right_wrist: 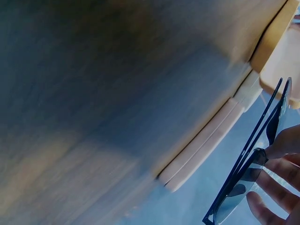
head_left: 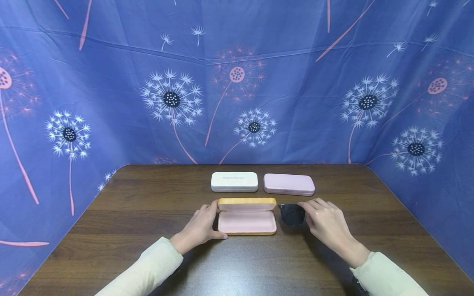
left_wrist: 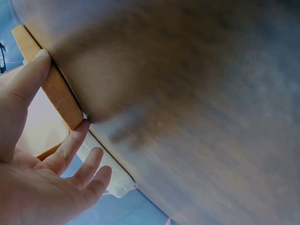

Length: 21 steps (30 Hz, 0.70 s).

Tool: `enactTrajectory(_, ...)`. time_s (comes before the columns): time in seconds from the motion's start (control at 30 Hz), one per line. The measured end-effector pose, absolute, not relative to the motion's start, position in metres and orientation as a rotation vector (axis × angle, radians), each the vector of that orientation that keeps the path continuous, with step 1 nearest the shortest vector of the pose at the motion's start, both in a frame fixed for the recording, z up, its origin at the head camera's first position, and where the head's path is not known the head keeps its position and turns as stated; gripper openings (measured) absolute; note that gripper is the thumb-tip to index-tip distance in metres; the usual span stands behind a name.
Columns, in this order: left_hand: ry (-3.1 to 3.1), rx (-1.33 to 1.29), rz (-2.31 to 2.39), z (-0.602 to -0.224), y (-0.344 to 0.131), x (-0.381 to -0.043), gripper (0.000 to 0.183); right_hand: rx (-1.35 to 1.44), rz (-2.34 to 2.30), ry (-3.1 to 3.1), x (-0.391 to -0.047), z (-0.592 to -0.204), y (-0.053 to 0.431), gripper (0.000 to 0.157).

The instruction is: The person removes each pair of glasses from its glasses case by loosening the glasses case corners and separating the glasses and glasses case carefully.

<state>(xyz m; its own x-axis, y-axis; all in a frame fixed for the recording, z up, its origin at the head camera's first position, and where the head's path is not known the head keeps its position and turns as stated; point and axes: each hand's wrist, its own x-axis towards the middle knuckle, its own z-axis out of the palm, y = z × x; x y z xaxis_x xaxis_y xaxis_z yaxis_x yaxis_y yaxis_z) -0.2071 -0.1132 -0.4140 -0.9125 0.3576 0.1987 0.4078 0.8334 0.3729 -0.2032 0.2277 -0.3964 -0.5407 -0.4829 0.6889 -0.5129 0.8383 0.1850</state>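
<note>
An orange glasses case [head_left: 247, 203] with pale pink lining lies open on the table, its lid raised at the back. My left hand [head_left: 200, 228] grips its left end. In the left wrist view the thumb is on one side of the orange wall [left_wrist: 65, 96] and a fingertip at its far corner, the other fingers loosely bent. To the right of the case, my right hand [head_left: 327, 224] pinches dark sunglasses [head_left: 292, 215] by one end. The right wrist view shows these sunglasses [right_wrist: 241, 171] with arms folded, held up off the table between thumb and fingers.
Behind the open case, a closed white case [head_left: 234, 182] and a closed pink case [head_left: 289, 184] lie side by side. The brown wooden table [head_left: 148, 205] ends at a blue dandelion-print cloth [head_left: 296, 82] hanging at the back and sides.
</note>
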Motion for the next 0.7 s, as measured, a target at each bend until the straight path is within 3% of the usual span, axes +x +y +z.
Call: enactTrajectory(0.7, -2.897, -0.618, -0.625, -0.417, -0.115, -0.211, 0.086, 0.653, 0.006, -2.312, -0.232, -0.408, 0.252, 0.031)
